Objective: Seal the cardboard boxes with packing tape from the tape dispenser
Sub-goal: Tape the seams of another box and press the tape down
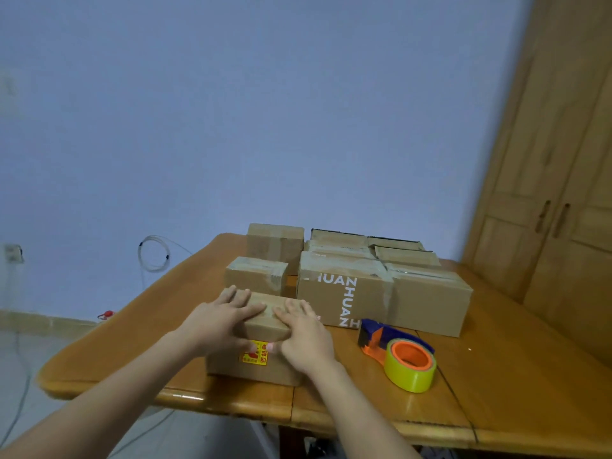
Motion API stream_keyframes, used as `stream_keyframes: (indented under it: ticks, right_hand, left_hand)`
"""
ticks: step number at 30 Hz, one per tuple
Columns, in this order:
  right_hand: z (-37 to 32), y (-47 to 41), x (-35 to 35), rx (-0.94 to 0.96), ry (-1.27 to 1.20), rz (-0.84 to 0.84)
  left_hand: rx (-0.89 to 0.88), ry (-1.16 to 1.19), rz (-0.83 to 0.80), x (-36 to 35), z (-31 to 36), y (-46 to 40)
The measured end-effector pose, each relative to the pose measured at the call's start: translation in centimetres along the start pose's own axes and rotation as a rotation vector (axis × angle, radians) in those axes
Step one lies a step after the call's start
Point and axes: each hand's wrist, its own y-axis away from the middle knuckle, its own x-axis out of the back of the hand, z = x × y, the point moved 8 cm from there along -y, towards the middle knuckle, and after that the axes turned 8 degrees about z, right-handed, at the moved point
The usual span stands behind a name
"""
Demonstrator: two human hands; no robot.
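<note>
1. Left hand (221, 321) lies flat, fingers straight, pressing the top of the box (261, 346) at the near edge of the table (496, 392); keep its palm down so the flaps stay shut
2. Right hand (306, 336) lies flat beside it, thumbs down the front by the yellow label (254, 354); smooth outward along the seam
3. Dispenser (402, 356) rests just right of the right hand, untouched; reach there, keeping the left hand pressing

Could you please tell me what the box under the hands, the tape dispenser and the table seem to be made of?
Box: matte brown cardboard, with a yellow printed sticker on its front. Tape dispenser: apparently smooth moulded plastic, blue and orange, holding a glossy yellowish tape roll. Table: likely varnished wood, orange-brown, shiny along its edge.
</note>
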Motion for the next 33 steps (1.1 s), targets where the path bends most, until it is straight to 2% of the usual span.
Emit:
stream_keyframes:
  ticks: [3,8,12,19,23,33]
  right_hand:
    - [0.3,0.1,1.7,0.018,0.008,-0.008]
    - [-0.4,-1.5,7.9,0.043,0.034,0.082]
    - [-1.1,-3.8,13.6,0.057,0.021,0.146]
    - [-2.6,-9.3,21.7,0.14,0.189,0.269]
    - [-2.3,-13.2,22.6,0.162,0.236,0.292]
    - [0.0,-24.4,18.7,0.204,0.243,0.264]
  left_hand:
    - [-0.029,-0.066,-0.01,2.3,1.5,-0.2]
    - [-0.056,-0.123,0.061,8.4,2.1,-2.9]
    - [-0.083,-0.11,0.185,13.7,2.5,-5.3]
    - [-0.091,-0.037,0.386,20.7,1.5,-10.7]
    - [-0.094,-0.047,0.424,21.6,0.2,-14.2]
    - [-0.052,-0.094,0.365,18.7,-5.1,-24.0]
